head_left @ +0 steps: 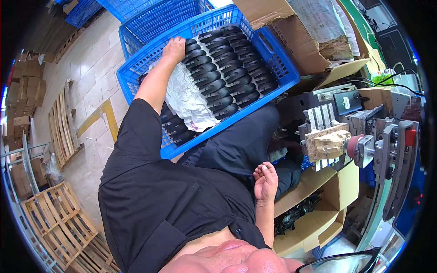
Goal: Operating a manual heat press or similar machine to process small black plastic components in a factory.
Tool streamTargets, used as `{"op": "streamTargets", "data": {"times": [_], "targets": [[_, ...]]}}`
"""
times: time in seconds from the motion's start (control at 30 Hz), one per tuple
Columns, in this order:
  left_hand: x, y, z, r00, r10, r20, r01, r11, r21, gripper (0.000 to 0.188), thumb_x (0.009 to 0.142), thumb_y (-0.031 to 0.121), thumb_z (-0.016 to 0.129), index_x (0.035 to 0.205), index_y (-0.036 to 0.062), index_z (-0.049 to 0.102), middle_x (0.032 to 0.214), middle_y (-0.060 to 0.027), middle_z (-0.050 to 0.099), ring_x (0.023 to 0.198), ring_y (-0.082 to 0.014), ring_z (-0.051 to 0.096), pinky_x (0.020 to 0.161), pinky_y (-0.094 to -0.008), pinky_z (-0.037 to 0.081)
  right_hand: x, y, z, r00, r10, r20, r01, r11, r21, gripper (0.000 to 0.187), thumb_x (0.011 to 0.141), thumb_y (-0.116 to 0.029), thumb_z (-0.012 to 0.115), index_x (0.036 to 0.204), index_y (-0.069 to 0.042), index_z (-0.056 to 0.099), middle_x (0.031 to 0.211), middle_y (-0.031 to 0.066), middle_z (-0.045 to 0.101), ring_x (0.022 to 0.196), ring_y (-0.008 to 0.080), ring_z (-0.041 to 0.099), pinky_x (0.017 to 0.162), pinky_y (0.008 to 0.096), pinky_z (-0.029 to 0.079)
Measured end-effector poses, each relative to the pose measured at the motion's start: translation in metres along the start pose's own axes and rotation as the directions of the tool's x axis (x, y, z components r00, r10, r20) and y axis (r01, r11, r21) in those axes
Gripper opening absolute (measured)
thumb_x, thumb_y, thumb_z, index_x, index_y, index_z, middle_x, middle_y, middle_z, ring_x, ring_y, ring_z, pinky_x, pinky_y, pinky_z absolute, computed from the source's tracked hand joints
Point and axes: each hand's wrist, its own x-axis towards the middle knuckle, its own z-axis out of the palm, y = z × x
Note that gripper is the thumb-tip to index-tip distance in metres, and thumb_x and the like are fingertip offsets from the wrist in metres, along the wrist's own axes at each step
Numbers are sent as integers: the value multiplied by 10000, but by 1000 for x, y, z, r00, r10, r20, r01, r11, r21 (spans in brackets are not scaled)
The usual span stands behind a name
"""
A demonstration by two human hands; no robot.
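Blue crate [209, 131] seemingly against thigh [236, 145]; pallets [65, 132] on tiled floor [93, 68].

Wooden pallet [63, 129] beside yellow floor marking [108, 111].

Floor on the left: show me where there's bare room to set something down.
Largely bare tiles lie between the upper wooden pallet and blue crate; another patch lies between yellow marking and lower pallet. Crowded: the lower-left corner, with that pallet.
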Motion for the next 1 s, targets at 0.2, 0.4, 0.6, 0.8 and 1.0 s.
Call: {"op": "streamTargets", "data": {"times": [0.2,0.4,0.6,0.8,1.0], "targets": [[-7,-2,5,1000,-22,21,21,1000,16,273,1022,140,545,1255,105,683,1305,-162,702,1251,-367,678,1042,-489,580,4,2,-1,1000,18,14,-17,1000,-20,151,1030,-68,703,1181,-59,695,1014,64,760,880,162,723,807,304,596],[-10,-14,13,999,-2,-45,4,998,63,314,1004,129,542,1257,138,727,1237,-163,741,1136,-378,734,963,-502,606,0,6,-6,999,25,20,-24,999,-27,168,1032,-74,702,1198,-54,696,1035,70,760,889,164,727,819,305,597],[10,16,4,998,51,-44,-50,998,27,197,994,135,578,1094,91,742,1142,-216,765,1087,-420,749,910,-545,613,-10,5,-7,1000,-23,2,23,1000,9,208,1017,-82,725,1218,-40,687,1047,80,741,921,179,712,838,318,583],[-23,-9,27,930,241,-277,-271,960,-74,417,974,172,565,1322,-6,708,1228,-249,746,1185,-413,694,1039,-492,543,-12,-12,-17,996,-94,12,95,988,-120,170,1004,-121,751,1160,-62,718,1012,12,712,901,115,677,797,275,553],[-132,167,-74,881,334,-334,-466,730,-500,319,1010,154,716,1300,21,728,1126,-136,726,904,-255,715,796,-366,585,-62,-35,-109,799,-498,-338,364,847,-388,170,974,-45,748,1143,-25,739,992,27,732,887,98,677,793,275,561]]}}
